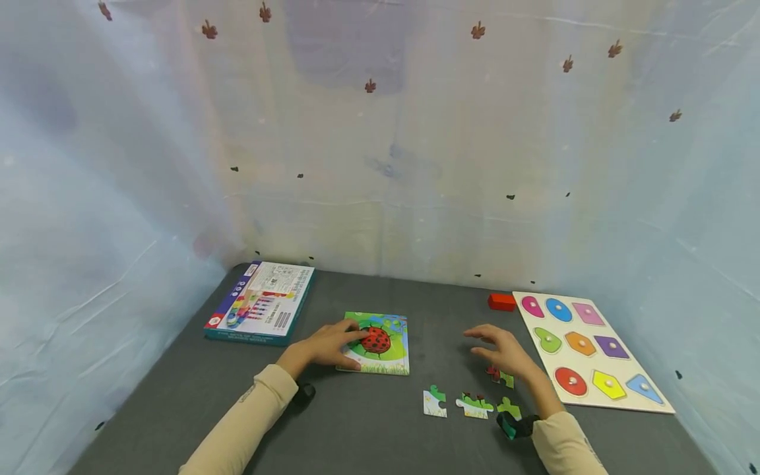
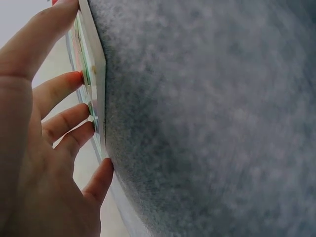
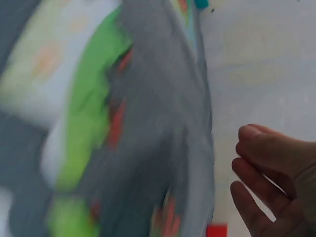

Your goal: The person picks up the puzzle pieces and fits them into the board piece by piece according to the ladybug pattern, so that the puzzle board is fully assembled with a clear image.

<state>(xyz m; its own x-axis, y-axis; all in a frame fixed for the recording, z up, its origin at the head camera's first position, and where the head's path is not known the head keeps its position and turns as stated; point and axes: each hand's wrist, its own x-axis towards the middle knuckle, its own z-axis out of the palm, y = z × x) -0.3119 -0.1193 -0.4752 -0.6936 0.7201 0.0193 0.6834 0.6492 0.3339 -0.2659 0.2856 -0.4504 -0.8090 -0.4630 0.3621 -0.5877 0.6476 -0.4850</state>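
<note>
Ladybug board on the dark grey tabletop, near the middle of the head view, with the left hand over its left part. Thumb and index finger well apart, both touching the printed face, not curled round anything. Off to the right, the right hand above the table, holding nothing, fingers loosely bent. Below and beside it, loose puzzle pieces in green, white and red, one partly behind the wrist. Farther back, a red block just beside a pale shape board with nine coloured, knobbed shapes in three rows. Over on the far left, a flat printed box with a teal side. Tan sleeves on both forearms; a pale sheet with small brown leaf marks behind the table.

Left wrist view: ladybug board seen nearly edge-on, pale side next to the tabletop, printed face only a narrow sliver. Fingers spread, several tips against it; amount of pressure impossible to tell.

Right wrist view: fingers gently bent, nothing between them, pale sheet beyond. Puzzle pieces large and blurred at left, red block at the bottom edge.
</note>
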